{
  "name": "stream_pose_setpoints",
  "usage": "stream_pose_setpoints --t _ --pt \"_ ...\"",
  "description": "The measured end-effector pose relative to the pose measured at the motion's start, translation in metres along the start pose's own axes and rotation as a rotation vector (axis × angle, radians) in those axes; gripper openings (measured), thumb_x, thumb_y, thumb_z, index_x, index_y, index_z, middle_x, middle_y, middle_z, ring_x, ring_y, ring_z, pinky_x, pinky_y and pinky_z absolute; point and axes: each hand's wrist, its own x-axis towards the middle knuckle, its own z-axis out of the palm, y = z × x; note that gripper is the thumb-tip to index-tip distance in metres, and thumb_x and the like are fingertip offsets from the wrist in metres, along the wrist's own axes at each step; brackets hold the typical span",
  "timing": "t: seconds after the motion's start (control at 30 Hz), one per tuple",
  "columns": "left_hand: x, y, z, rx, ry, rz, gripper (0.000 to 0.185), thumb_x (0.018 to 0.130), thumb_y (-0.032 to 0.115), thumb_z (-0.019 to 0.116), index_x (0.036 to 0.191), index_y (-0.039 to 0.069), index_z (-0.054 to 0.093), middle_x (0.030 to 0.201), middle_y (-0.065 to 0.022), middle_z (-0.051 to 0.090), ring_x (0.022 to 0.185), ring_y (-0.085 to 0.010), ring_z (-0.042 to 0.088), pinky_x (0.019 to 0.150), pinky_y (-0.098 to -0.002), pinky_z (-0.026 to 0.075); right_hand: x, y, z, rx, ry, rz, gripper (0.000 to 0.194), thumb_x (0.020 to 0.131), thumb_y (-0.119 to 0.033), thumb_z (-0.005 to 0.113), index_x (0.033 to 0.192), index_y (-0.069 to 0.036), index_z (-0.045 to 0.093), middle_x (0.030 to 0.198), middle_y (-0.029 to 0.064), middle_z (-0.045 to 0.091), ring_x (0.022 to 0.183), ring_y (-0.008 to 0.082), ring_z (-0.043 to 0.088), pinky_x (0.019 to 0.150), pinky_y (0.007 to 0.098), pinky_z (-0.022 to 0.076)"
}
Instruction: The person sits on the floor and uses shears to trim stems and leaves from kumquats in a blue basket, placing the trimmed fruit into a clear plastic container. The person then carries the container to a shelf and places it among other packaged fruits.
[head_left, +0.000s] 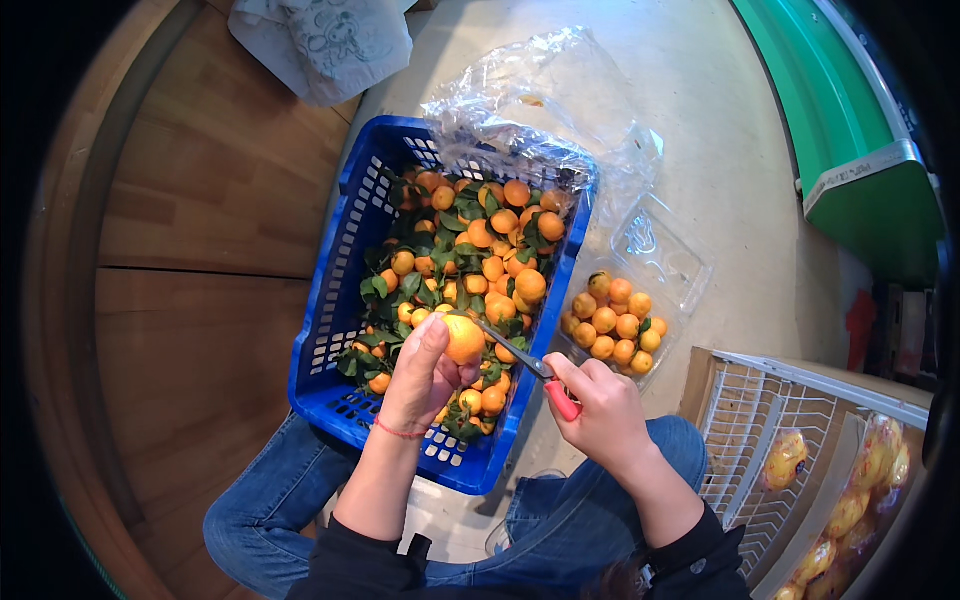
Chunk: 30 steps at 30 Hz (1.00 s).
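My left hand (424, 371) grips an orange mandarin (464, 339) over the near part of a blue plastic crate (555, 315). In my right hand (600, 405) is a pair of scissors (529, 361) with red handles and dark, narrow blades. The blade tips reach the top of the held mandarin, close to its stem; whether they touch it I cannot tell. Below, the crate is heaped with loose mandarins (531, 286) and green leaves (411, 283). To the right of the crate, a clear plastic clamshell box (694, 289) lies with its lid folded back, holding several mandarins (604, 320).
Crumpled clear plastic film (517, 105) drapes over the crate's far edge. Wooden cabinet panels (210, 202) stand at left, with a white printed bag (330, 45) above. A white wire rack (750, 442) with wrapped fruit (785, 459) is at lower right. A green unit (870, 187) juts in at upper right.
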Motion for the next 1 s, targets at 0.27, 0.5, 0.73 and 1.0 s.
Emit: stream_pose_setpoints --t 0.27,0.5,0.73,1.0 --pt "0.002 0.001 -0.007 0.039 0.022 -0.059 0.041 0.091 0.044 0.060 0.100 0.005 0.051 0.080 -0.0065 0.059 0.062 -0.0128 0.055 0.054 -0.0238 0.045 0.000 0.006 0.017 -0.020 0.003 -0.006 0.034 0.078 -0.014 0.070 0.111 -0.014 0.062 0.067 0.0108 0.052 0.056 0.0303 0.057 0.050 0.0388 0.0465" --pt "0.012 -0.004 -0.025 -0.026 -0.018 -0.092 0.035 0.090 0.033 0.061 0.108 0.004 0.051 0.092 -0.0116 0.061 0.074 -0.0187 0.060 0.061 -0.0282 0.052 0.007 0.015 0.025 -0.075 -0.003 -0.005 0.032 0.080 -0.018 0.068 0.110 -0.014 0.062 0.065 0.0109 0.054 0.055 0.0296 0.061 0.049 0.0387 0.0483" --pt "0.090 -0.016 -0.035 0.143 0.006 -0.061 0.032 0.084 0.023 0.064 0.109 0.007 0.055 0.099 -0.0127 0.062 0.089 -0.0264 0.064 0.071 -0.0371 0.055 0.015 0.025 0.004 0.171 0.211 0.074 0.038 0.077 -0.016 0.073 0.113 -0.008 0.062 0.073 0.0128 0.061 0.062 0.0287 0.060 0.057 0.0364 0.0487" --pt "0.186 -0.045 0.033 1.839 0.154 0.599 0.045 0.076 0.029 0.074 0.114 0.009 0.063 0.096 -0.0080 0.062 0.079 -0.0266 0.063 0.069 -0.0353 0.052 0.009 0.020 -0.004 0.235 0.131 0.190 0.044 0.075 -0.013 0.076 0.115 -0.004 0.061 0.083 0.0151 0.065 0.068 0.0281 0.062 0.065 0.0350 0.0507"
